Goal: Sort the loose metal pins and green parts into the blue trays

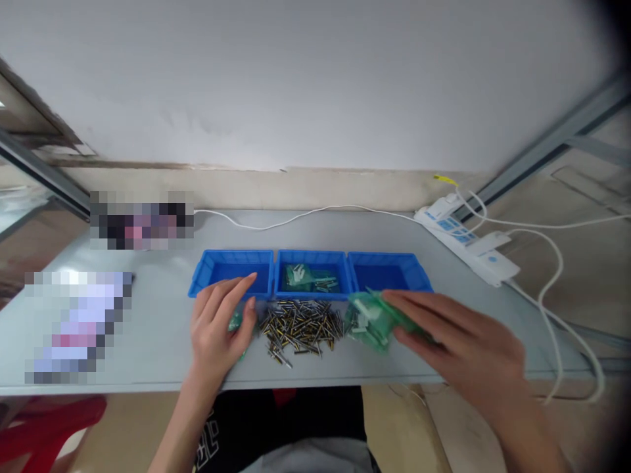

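Note:
A heap of small gold and dark metal pins (300,328) lies on the grey table (162,328) in front of three blue bins. My left hand (219,325) rests left of the heap, fingers loosely curled over a small green bag (235,322). My right hand (453,338) lies flat with fingers stretched over a stack of green plastic bags (372,318) right of the heap. The middle blue bin (311,272) holds green bags with pins inside. The left bin (231,270) and the right bin (389,272) look empty.
A white power strip (463,246) with white cables lies at the back right of the table. Two blurred-out objects sit at the left. A wall rises behind the table. A red stool shows at the bottom left, below the table edge.

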A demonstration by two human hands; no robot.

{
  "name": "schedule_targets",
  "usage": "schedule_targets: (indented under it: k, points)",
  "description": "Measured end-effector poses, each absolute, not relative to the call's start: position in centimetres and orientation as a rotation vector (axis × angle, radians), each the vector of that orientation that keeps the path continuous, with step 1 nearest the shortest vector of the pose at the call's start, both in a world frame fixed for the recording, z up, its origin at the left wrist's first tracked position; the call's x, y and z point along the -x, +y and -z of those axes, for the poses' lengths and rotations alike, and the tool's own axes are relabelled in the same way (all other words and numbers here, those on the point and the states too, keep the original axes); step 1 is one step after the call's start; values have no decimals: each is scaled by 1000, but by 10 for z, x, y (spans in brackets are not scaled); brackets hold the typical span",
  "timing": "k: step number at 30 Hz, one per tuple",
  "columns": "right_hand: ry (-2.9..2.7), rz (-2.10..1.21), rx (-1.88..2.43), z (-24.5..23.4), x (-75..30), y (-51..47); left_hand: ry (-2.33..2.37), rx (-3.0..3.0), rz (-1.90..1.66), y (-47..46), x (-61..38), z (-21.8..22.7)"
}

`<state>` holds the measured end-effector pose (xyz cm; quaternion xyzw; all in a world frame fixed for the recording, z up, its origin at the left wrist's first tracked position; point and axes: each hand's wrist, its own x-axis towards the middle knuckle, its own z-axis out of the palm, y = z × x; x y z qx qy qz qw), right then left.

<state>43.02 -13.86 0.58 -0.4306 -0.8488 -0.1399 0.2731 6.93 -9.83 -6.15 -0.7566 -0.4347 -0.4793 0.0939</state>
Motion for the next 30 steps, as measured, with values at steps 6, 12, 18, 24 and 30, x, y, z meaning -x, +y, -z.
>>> schedule_targets:
  k: [6,12,18,24,30]
  points:
    - [-2379,532,1204,47,-440,-168,-1201,2222,1453,-100,-68,63]
    - [-2347,472,1397,65,-421,-169,-1123,2245,1452,-100,-68,64]
    - [-2267,346,1437,68,-424,-167,-1188,2252,1477,-101,-66,66]
    - [-2198,430,1382,67,-421,-168,-1227,2265,1490,-103,-67,64]
    - [-2078,477,1286,60,-421,-180,-1247,2250,1503,-104,-69,63]
